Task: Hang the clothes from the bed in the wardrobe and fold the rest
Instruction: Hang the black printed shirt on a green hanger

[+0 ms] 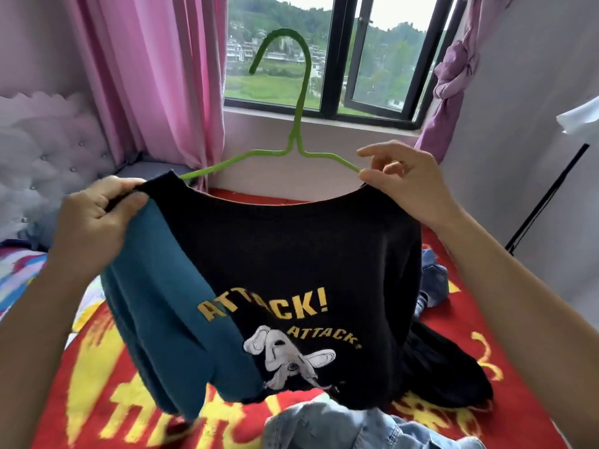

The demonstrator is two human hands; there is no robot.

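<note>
- Left hand [97,218]: we log it clamped on the shirt [291,254], fingers and thumb curled round the bunched shoulder at the neckline.
- Right hand [408,186]: we log thumb and fingertips pinched together on the shirt's other shoulder, where the hanger [299,121] wire runs under the cloth. The forefinger sticks out loose above.
- Shirt: 1, black, teal on the side the left hand grips. It has yellow "ATTACK!" printed 2 times and a grey-white cartoon figure. We note it held up in the air between the 2 hands, above the bed [97,400], with the hem hanging over the clothes below.
- Hanger: 1, green wire, hook up in front of the window [356,59]. Both arms enter the neck opening; we cannot tell how far they reach inside.
- Bed: red cover with yellow characters. On it we count denim [324,426] at the near edge, jeans [434,280] to the right behind the shirt, and a black garment [453,367] beside them.
- Surroundings: pink curtain [155,76] left of the window, knotted purple curtain [453,69] right, tufted headboard [48,150] far left.
</note>
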